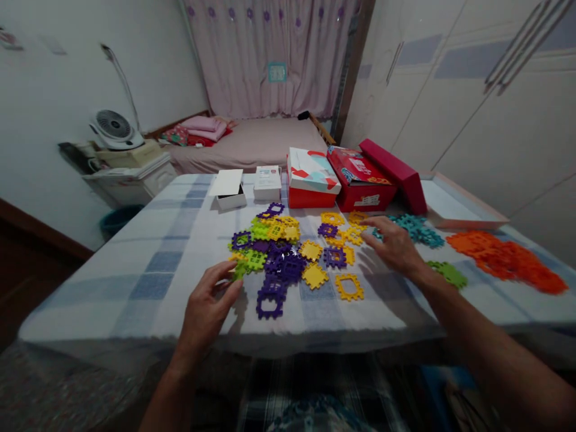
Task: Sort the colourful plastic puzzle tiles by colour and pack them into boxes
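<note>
My left hand [209, 300] is at the near left edge of a mixed heap, its thumb and curled fingers apart. Its fingertips reach the lime green interlocking tiles [255, 260], though I cannot tell whether they touch. Purple interlocking tiles [288, 267] fill the heap's middle, with yellow ones [276, 229] behind them. On the right, my right hand [396, 243] hovers with fingers spread beside a loose group of yellow tiles [352, 235]. Nothing shows between its fingers. A yellow square frame tile [350, 287] lies apart, nearer to me.
Teal tiles [416, 230], orange tiles [508, 261] and a green pile [447, 273] lie at the right. Along the back stand two small white boxes [269, 186], a red-and-white box [312, 180], a red box [366, 195] with a leaning lid [398, 174], and a shallow tray [468, 224].
</note>
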The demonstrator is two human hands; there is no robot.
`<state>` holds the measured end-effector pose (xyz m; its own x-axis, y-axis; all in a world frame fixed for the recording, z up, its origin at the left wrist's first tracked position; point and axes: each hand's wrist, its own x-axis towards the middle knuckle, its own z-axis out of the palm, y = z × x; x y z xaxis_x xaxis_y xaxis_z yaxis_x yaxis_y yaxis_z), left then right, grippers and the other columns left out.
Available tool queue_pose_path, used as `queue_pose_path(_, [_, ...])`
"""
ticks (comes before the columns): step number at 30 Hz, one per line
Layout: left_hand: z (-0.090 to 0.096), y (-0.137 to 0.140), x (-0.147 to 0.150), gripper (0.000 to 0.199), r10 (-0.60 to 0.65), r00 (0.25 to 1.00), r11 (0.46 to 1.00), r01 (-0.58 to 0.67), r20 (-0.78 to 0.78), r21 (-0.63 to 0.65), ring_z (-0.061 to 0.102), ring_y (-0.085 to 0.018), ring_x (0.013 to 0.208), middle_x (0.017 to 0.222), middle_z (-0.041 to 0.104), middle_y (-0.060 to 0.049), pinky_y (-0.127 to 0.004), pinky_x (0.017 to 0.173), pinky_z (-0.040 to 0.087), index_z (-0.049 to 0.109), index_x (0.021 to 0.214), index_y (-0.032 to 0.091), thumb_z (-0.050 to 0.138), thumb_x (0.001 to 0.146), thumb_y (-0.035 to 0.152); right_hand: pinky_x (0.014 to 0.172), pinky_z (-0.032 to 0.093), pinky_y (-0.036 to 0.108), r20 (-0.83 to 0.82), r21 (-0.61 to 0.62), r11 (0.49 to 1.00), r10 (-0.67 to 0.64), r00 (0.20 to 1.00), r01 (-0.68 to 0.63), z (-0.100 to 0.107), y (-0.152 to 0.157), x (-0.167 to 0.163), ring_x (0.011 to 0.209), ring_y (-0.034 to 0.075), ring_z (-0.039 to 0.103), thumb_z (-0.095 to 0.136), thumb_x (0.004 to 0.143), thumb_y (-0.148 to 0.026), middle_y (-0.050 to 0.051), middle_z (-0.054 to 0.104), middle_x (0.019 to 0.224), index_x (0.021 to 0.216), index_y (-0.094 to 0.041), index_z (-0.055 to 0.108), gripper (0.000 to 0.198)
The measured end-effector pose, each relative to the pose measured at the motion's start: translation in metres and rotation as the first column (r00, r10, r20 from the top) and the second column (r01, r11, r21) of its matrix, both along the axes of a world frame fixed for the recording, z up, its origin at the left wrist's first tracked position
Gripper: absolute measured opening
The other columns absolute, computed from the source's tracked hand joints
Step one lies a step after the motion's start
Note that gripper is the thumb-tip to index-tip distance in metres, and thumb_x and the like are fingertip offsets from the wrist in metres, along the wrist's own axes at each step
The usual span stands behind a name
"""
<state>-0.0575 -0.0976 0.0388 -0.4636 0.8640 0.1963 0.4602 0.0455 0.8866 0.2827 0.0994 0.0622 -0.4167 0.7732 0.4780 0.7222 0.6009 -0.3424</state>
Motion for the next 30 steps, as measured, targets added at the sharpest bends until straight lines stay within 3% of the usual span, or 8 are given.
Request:
queue_pose_path(3, [0.003,0.005,0.007,0.048,0.050,0.945,0.999,-0.053,0.322,0.001,0.063,-0.022,0.099,0.111,0.066,-0.008,-0.037,0.088,0.052,0.064,0.110,0.018,0.063,0.074,0.049,0.095,0.044,0.038,0.016,-0.082,0.962,0.263,0.965,-0.261,0.001,-0.025,-0.050,0.107,0.022,0.057,0.050,0.087,-0.029,0.009,0.062,0.114,0.111,-0.020,0.061,0.028])
queue_pose_path(6, [0.003,0.011,0.011,0.048,-0.008,0.797,0.996,-0.045,0.604,0.073,0.062,-0.023,0.103,0.114,0.065,-0.009,-0.036,0.086,0.053,0.062,0.111,0.016,0.062,0.075,0.047,0.101,0.039,0.040,0.043,-0.075,0.926,0.373,0.927,-0.370,0.000,-0.032,-0.100,0.117,0.023,0.051,0.054,0.086,-0.028,0.011,0.057,0.126,0.123,-0.018,0.055,0.039])
queue_pose_path(8, [0.002,0.015,0.012,0.045,-0.073,0.734,0.995,0.006,0.675,0.101,0.061,-0.022,0.102,0.116,0.064,-0.009,-0.035,0.084,0.054,0.062,0.110,0.015,0.063,0.075,0.045,0.103,0.036,0.041,0.070,-0.071,0.919,0.393,0.917,-0.388,-0.002,-0.028,-0.130,0.123,0.024,0.045,0.057,0.085,-0.028,0.011,0.050,0.135,0.130,-0.017,0.049,0.048])
queue_pose_path(11, [-0.001,0.021,0.012,0.043,-0.067,0.733,0.998,0.039,0.676,0.057,0.064,-0.018,0.090,0.105,0.067,-0.007,-0.031,0.080,0.054,0.062,0.106,0.015,0.067,0.072,0.042,0.101,0.035,0.044,0.135,-0.068,0.923,0.384,0.913,-0.378,-0.006,-0.018,-0.167,0.127,0.026,0.039,0.058,0.084,-0.030,0.010,0.045,0.140,0.134,-0.019,0.046,0.053])
queue_pose_path(15, [-0.006,0.025,0.009,0.044,-0.014,0.874,0.997,0.051,0.485,-0.063,0.065,-0.019,0.079,0.089,0.069,-0.005,-0.034,0.076,0.053,0.063,0.106,0.015,0.064,0.074,0.045,0.098,0.034,0.043,0.240,-0.084,0.936,0.352,0.905,-0.342,-0.012,-0.007,-0.184,0.123,0.025,0.042,0.055,0.086,-0.031,0.009,0.052,0.133,0.123,-0.021,0.056,0.038])
queue_pose_path(19, [-0.012,0.028,0.005,0.033,-0.059,0.998,0.998,0.060,0.038,-0.028,0.062,-0.024,0.102,0.104,0.069,-0.008,-0.040,0.095,0.047,0.067,0.098,0.016,0.059,0.077,0.040,0.092,0.037,0.036,0.280,-0.092,0.971,0.239,0.930,-0.222,-0.017,0.000,-0.162,0.109,0.021,0.052,0.049,0.089,-0.025,0.008,0.058,0.122,0.113,-0.021,0.062,0.027])
queue_pose_path(23, [-0.016,0.033,0.004,0.025,-0.113,0.959,0.992,0.122,-0.260,0.021,0.058,-0.023,0.112,0.115,0.066,-0.009,-0.039,0.102,0.042,0.067,0.093,0.018,0.053,0.080,0.035,0.085,0.037,0.034,0.341,-0.055,0.998,0.044,0.939,-0.027,-0.013,0.007,-0.131,0.100,0.022,0.056,0.045,0.090,-0.024,0.008,0.063,0.112,0.109,-0.021,0.063,0.027])
queue_pose_path(30, [-0.017,0.042,0.001,0.029,-0.088,0.877,0.996,0.071,-0.472,-0.054,0.058,-0.024,0.113,0.116,0.065,-0.012,-0.041,0.102,0.044,0.063,0.102,0.016,0.050,0.082,0.032,0.083,0.036,0.037,0.369,0.101,0.966,-0.257,0.893,0.237,0.005,0.003,-0.118,0.107,0.028,0.050,0.048,0.085,-0.021,0.015,0.061,0.113,0.106,-0.015,0.062,0.027])
